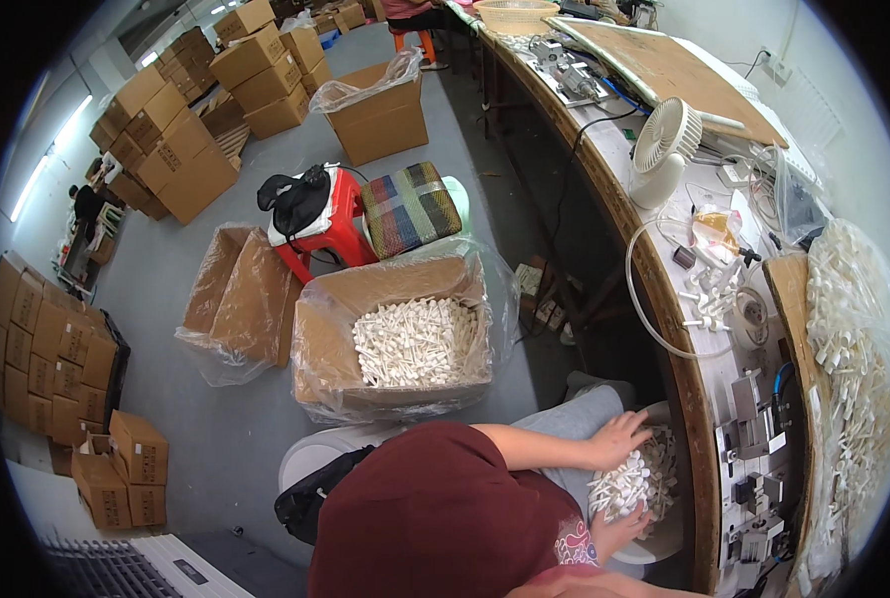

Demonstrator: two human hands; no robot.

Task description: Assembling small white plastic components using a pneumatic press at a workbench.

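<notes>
Small white plastic pieces with thin stems [618,490] lie heaped between my two hands, over a pale round tub [667,536] beside the bench. My left hand [617,443] rests along the far side of the heap, its fingers spread and bent over the pieces. On the near side my right hand [616,530] cups the heap from below, some of its fingers hidden. More pieces of the same kind fill the tub just past my fingertips. Grey trouser legs [575,419] show next to the tub, and a maroon top [445,508] covers the lower middle.
An open carton [395,401] lined with clear plastic holds many white pieces. Behind it stand a red stool [340,214] and a plaid cushion [410,209]. The long bench [679,374] carries a white fan [661,149], tubing and metal fixtures [754,429]. Stacked cartons [61,349] line the left.
</notes>
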